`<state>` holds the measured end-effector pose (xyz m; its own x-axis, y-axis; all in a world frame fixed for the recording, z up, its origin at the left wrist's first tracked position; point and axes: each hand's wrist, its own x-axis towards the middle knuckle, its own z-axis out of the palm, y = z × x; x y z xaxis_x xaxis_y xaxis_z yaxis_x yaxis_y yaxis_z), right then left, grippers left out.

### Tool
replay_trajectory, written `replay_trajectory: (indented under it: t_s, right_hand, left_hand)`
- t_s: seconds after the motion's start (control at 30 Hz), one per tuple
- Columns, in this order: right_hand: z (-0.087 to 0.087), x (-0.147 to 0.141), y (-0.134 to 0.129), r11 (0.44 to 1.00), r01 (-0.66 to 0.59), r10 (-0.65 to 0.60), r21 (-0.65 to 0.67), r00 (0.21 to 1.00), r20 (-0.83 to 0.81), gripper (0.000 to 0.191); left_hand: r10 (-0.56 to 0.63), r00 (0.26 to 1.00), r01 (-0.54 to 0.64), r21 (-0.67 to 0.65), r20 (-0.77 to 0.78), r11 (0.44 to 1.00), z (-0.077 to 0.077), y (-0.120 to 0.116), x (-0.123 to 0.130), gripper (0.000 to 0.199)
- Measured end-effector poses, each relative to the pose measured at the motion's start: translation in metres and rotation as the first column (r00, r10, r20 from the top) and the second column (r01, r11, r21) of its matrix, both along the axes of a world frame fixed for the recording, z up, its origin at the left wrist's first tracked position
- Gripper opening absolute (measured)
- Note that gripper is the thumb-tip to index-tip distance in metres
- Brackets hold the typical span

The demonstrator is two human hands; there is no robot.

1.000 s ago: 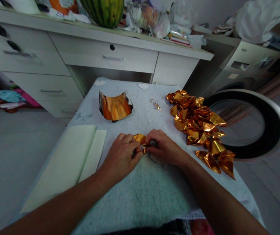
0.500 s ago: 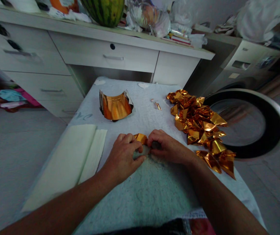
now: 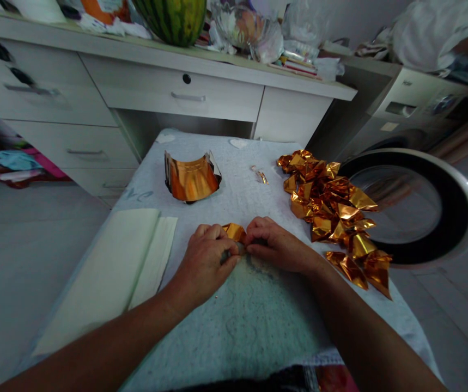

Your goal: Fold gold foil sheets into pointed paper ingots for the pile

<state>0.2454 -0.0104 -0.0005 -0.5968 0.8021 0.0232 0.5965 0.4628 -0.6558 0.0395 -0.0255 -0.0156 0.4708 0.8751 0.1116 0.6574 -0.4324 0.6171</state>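
At the middle of the cloth-covered table (image 3: pixel 234 326), a small piece of gold foil paper (image 3: pixel 234 232) sits between my two hands. My left hand (image 3: pixel 207 258) pinches its left side, thumb and fingers closed near the edge. From the right, my right hand (image 3: pixel 272 244) has its fingers curled on the other end of the foil. My fingers hide most of the piece. Beyond them stands a curved stack of gold foil sheets (image 3: pixel 193 179). To the right lies a heap of folded gold foil pieces (image 3: pixel 332 201).
Pale paper sheets (image 3: pixel 107 272) lie along the table's left side. Small foil scraps (image 3: pixel 262 177) rest near the back. Behind stands a white drawer cabinet (image 3: pixel 176 98) with a watermelon (image 3: pixel 172 19) on top. A washing machine's open round door (image 3: pixel 413 207) stands close to the table's right edge.
My left thumb and fingertips have closed together at the foil's near edge, and my right fingers have pressed in closer. The view has shifted very slightly.
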Motion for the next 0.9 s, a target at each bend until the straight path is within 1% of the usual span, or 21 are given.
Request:
replay_trajectory:
  t_s: [0.23,0.33,0.43,0.67,0.9]
  right_hand:
    - [-0.004,-0.008,-0.002,0.996,0.073,-0.077,0.054,0.995,0.069,0.009]
    - [-0.006,-0.011,-0.003,0.99,0.107,-0.113,0.086,0.991,0.065,0.008]
    - [-0.01,-0.012,-0.002,0.987,0.116,-0.122,0.111,0.991,0.048,0.009]
    - [-0.013,-0.015,-0.002,0.98,0.165,-0.171,0.114,0.984,0.041,0.011]
    - [-0.013,-0.017,-0.004,0.976,0.176,-0.185,0.124,0.981,0.058,0.01]
  left_hand:
    - [-0.002,1.0,0.002,0.037,-0.015,0.999,-0.004,-0.001,0.001,0.012]
    - [-0.007,0.999,0.009,0.055,-0.033,0.998,-0.004,-0.001,0.001,0.015]
    - [0.01,0.999,-0.007,0.065,-0.046,0.998,-0.004,-0.001,0.003,0.014]
    - [0.054,0.998,-0.049,0.119,-0.037,0.992,-0.008,-0.003,0.006,0.012]
    - [0.06,0.995,-0.05,0.13,-0.076,0.99,-0.008,-0.004,0.006,0.008]
